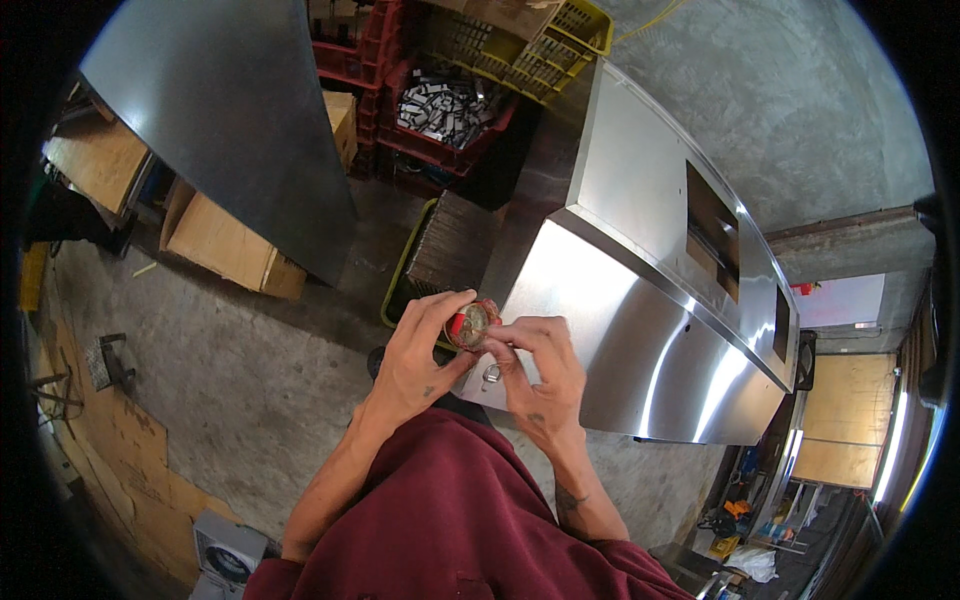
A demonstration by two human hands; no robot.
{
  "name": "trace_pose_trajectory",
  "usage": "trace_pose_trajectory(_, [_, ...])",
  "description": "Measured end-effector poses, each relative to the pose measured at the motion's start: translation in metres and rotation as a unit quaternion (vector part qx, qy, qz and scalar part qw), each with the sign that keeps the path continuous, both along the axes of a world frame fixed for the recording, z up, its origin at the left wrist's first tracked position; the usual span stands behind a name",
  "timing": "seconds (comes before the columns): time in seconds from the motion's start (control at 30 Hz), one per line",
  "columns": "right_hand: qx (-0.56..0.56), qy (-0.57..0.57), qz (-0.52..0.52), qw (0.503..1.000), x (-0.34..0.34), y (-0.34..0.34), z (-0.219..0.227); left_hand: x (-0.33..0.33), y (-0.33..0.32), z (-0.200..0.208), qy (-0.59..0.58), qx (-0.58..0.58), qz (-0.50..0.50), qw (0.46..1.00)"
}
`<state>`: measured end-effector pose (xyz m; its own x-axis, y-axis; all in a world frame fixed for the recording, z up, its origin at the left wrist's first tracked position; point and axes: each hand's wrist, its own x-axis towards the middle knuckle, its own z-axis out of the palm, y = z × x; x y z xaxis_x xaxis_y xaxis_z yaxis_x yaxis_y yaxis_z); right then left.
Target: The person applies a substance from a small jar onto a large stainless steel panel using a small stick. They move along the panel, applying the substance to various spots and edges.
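Note:
In front of my chest, my left hand (pixel 415 355) is closed round a small round object with a red rim (pixel 467 325). Its face is part red, part dull yellowish; whether it is a tin or a roll I cannot tell. At its right edge my right hand (pixel 540 375) has thumb and fingers pinched together, touching it; what is between those fingertips is hidden. Just below, a small metal ring-like piece (pixel 491 373) lies on the near corner of a shiny steel cabinet (pixel 610 330).
The long steel cabinet stretches away to the right, with rectangular cutouts. Ahead stand red crates (pixel 440 148) of small metal parts, a yellow crate (pixel 575 35) and a green-yellow bin (pixel 400 290). A dark sheet panel (pixel 230 110) leans left, beside wooden boxes (pixel 225 240).

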<state>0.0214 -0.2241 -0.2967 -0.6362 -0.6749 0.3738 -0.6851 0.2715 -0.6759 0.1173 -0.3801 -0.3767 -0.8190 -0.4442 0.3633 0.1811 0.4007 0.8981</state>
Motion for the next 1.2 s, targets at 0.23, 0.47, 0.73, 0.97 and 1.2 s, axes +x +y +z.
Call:
trace_pose_trajectory(0.23, [0.021, 0.106, -0.035, 0.994, -0.005, 0.001, -0.003, 0.001, 0.001, 0.003, 0.005, -0.005, 0.0, 1.0])
trace_pose_trajectory(0.47, [0.003, 0.055, -0.049, 0.997, -0.001, 0.005, -0.012, -0.002, 0.002, 0.002, 0.009, -0.021, 0.008, 1.0])
trace_pose_trajectory(0.73, [-0.022, 0.073, -0.049, 0.996, 0.001, 0.003, -0.019, -0.004, 0.001, -0.004, 0.004, 0.012, 0.022, 1.0])
trace_pose_trajectory(0.97, [-0.006, 0.083, -0.054, 0.995, 0.004, 0.005, -0.022, -0.004, -0.001, -0.004, -0.009, 0.056, 0.045, 0.997])
trace_pose_trajectory(1.2, [-0.008, 0.094, -0.05, 0.994, 0.009, 0.004, -0.017, -0.004, -0.006, -0.006, 0.005, 0.042, 0.047, 0.998])
